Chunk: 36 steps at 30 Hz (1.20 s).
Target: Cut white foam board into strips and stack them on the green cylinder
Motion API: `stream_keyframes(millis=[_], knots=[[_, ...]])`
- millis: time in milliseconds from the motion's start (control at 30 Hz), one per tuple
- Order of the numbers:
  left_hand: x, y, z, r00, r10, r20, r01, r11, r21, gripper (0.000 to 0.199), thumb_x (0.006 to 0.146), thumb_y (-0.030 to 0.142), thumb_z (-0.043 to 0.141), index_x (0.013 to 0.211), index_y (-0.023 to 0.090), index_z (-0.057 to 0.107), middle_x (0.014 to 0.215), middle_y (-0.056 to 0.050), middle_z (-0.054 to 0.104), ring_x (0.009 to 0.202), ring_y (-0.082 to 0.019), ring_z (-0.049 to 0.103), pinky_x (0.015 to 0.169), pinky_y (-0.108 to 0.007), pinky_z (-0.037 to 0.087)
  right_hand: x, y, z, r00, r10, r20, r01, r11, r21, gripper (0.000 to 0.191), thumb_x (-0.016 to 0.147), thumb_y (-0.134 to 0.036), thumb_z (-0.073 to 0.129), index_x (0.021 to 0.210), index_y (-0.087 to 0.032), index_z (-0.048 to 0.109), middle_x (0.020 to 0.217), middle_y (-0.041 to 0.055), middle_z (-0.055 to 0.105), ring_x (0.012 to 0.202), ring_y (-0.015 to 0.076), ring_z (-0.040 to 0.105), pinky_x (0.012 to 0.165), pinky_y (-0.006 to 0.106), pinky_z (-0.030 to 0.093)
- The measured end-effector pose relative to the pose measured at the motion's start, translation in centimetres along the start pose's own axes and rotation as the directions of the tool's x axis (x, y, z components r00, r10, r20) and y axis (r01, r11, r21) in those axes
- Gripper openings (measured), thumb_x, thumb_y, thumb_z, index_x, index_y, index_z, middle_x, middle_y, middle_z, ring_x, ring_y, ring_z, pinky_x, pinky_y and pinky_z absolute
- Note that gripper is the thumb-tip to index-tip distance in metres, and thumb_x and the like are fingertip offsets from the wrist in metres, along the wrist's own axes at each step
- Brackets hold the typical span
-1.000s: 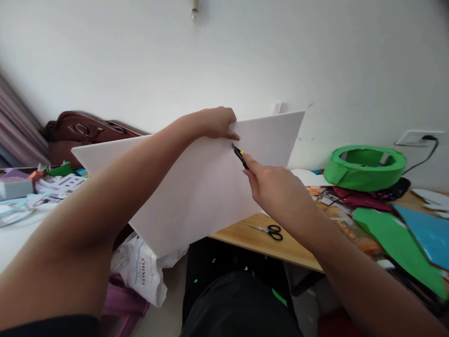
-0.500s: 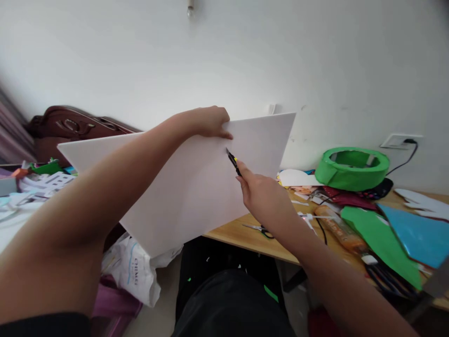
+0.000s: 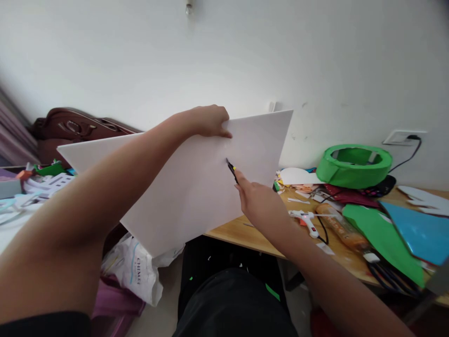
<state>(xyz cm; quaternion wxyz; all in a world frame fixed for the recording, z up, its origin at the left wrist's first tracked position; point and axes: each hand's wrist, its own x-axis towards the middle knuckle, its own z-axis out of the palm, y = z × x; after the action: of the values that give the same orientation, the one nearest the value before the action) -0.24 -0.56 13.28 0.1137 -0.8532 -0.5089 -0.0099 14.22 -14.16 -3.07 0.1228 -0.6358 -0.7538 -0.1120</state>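
Note:
A large white foam board (image 3: 196,187) stands tilted in front of me, its lower part over the table's near edge. My left hand (image 3: 212,120) grips the board's top edge, thumb on the near face and the other fingers hidden behind. In my right hand (image 3: 261,203) is a black utility knife (image 3: 231,169) with a bit of yellow on it. The knife's blade tip is at the board's near face, below my left thumb. Whether the blade has gone into the board I cannot tell.
On the wooden table (image 3: 231,229) lie a white glue gun (image 3: 308,222), an orange-labelled bottle (image 3: 343,229), green sheet (image 3: 382,243), blue sheet (image 3: 421,229) and a green ring (image 3: 354,166). A white bag (image 3: 135,269) rests in a purple bin (image 3: 115,304) below left.
My right hand has moved the knife slightly down along the board's face. My left hand keeps its hold. The glue gun shows more fully, and the scissors are now mostly hidden.

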Motion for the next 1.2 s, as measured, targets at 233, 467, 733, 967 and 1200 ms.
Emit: stream_keyframes(millis=[233,467,733,967,1200], knots=[[-0.2,0.0,-0.3,0.998,0.051,0.028,-0.051,0.999,-0.007,0.059,0.075,0.068,0.059,0.11,0.021,0.065,0.1,-0.01,0.061,0.11,-0.038,0.055,0.083,-0.038,0.043,-1.0,-0.4,2.1,0.999,0.037,0.009,-0.036,0.999,-0.022,0.053,0.105,-0.033,0.026,0.156,-0.022,0.021,0.095,0.0107,0.068,0.075,0.018,0.068,0.064,0.025,0.046],[-0.2,-0.1,-0.2,0.998,0.059,0.035,-0.059,0.998,-0.001,0.063,0.074,0.074,0.056,0.111,0.022,0.065,0.097,-0.01,0.062,0.105,-0.036,0.055,0.08,-0.041,0.04,-0.7,-0.4,2.8,0.996,0.056,0.068,-0.057,0.998,0.015,0.054,0.105,-0.034,0.024,0.157,-0.023,0.017,0.099,0.0111,0.068,0.082,0.0205,0.069,0.071,0.029,0.048],[-0.4,-0.5,0.0,0.992,0.128,0.0,-0.128,0.991,0.048,0.057,0.084,0.076,0.047,0.092,0.021,0.06,0.089,-0.007,0.062,0.071,-0.015,0.046,0.062,-0.033,0.038,-1.9,-0.6,5.6,0.99,0.075,0.121,-0.075,0.997,-0.009,0.053,0.105,-0.036,0.024,0.157,-0.026,0.021,0.096,0.0095,0.068,0.076,0.02,0.069,0.064,0.028,0.048],[-0.5,-0.2,-0.3,0.993,0.12,0.011,-0.121,0.99,0.071,0.057,0.086,0.068,0.048,0.106,0.017,0.062,0.102,-0.013,0.064,0.082,-0.022,0.054,0.071,-0.035,0.04,-2.3,-0.5,6.8,0.978,0.078,0.195,-0.079,0.997,-0.004,0.053,0.104,-0.033,0.028,0.157,-0.026,0.022,0.1,0.0098,0.068,0.08,0.0203,0.069,0.064,0.027,0.048],[-0.2,-0.4,-0.2,0.988,0.153,-0.026,-0.15,0.985,0.08,0.049,0.084,0.064,0.052,0.091,0.016,0.063,0.094,-0.013,0.065,0.076,-0.024,0.058,0.063,-0.033,0.039,-3.5,-0.3,10.4,0.986,0.065,0.151,-0.059,0.997,-0.04,0.055,0.103,-0.031,0.032,0.157,-0.027,0.021,0.097,0.0094,0.067,0.073,0.0187,0.069,0.06,0.025,0.047]])
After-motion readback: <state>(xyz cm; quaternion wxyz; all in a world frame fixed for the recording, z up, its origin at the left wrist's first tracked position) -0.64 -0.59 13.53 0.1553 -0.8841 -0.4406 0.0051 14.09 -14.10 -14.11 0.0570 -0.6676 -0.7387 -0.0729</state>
